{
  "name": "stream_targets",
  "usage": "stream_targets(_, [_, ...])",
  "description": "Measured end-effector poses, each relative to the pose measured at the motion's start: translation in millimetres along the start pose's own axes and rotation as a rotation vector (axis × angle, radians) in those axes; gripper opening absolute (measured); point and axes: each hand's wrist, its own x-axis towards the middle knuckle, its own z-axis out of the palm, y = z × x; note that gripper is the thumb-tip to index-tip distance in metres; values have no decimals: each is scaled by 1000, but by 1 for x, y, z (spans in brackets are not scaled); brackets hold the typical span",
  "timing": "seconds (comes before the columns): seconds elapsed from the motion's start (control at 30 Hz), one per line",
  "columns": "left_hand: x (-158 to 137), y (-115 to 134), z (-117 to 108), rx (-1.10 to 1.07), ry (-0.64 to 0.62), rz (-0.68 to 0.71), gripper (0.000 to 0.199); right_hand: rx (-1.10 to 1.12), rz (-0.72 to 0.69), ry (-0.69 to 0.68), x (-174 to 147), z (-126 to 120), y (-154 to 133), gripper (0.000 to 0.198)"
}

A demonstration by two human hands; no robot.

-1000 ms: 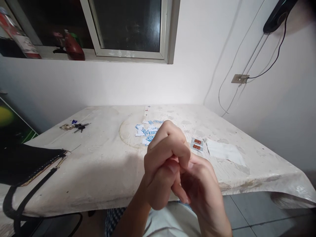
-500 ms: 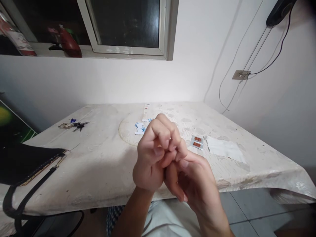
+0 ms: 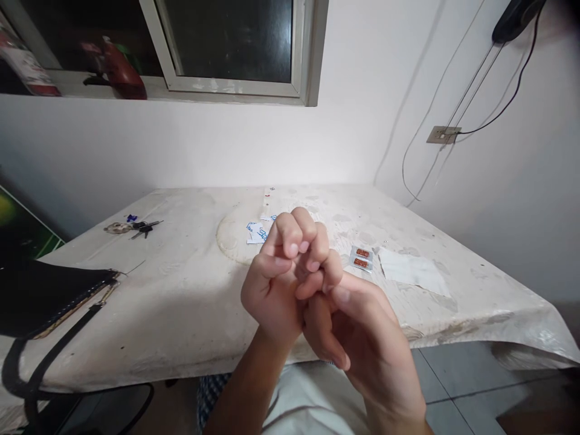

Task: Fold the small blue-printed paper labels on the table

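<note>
Above the table's near edge, my two hands are pressed together. My left hand (image 3: pixel 285 278) has its palm turned up and its fingers curled inward; I see nothing in the visible part of its palm. Against its outer side, my right hand (image 3: pixel 371 332) is closed, its thumb and fingers around the little-finger edge of the left hand. Where the hands meet, the fingers overlap and hide any small thing between them. Beyond them lie torn white paper pieces (image 3: pixel 257 233) with blue print and a silver blister pack (image 3: pixel 361 258) with two reddish-brown compartments.
The table (image 3: pixel 181 320) has a pale plastic cover. A white tissue or cloth (image 3: pixel 412 270) lies at right. Keys (image 3: pixel 142 226) and a black bag (image 3: pixel 54 296) with a strap are at left. A red bottle (image 3: pixel 122 72) stands on the sill; cords hang by the wall socket (image 3: pixel 443 135).
The left hand's fingers have loosened and spread slightly, showing more palm and fingertips. The right hand stays against its outer edge. The view has shifted slightly.
</note>
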Motion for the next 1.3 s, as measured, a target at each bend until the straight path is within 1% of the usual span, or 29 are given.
stream_targets(0.1, [1, -1, 0, -16, 28, -14, 18, -2, 16, 5, 0, 0, -1, 24])
stream_targets(0.33, [1, -2, -3, -16, -8, -35, 18, 58, 21, 66, 0, 0, 2, 24])
stream_targets(0.57, [2, -2, -4, 3, -31, -28, 21, 133, 9, 67, 2, 0, 5, 25])
stream_targets(0.77, [3, 1, -1, 109, -88, 18, 17, 88, 13, 26, 5, -3, 1, 21])
stream_targets(0.97, [0, 3, 0, 260, -179, 53, 14, 27, -10, 36, 2, -7, 2, 35])
stream_targets(1.1, [-2, 3, 0, 332, -203, 90, 13, 19, -19, 2, 2, -8, 4, 38])
stream_targets(1.17, [-2, 5, 0, 359, -217, 97, 14, 20, -16, -12, 3, -9, 4, 35])
stream_targets(1.3, [-2, 10, -2, 451, -258, 86, 14, 45, -7, -62, 3, -11, 4, 19])
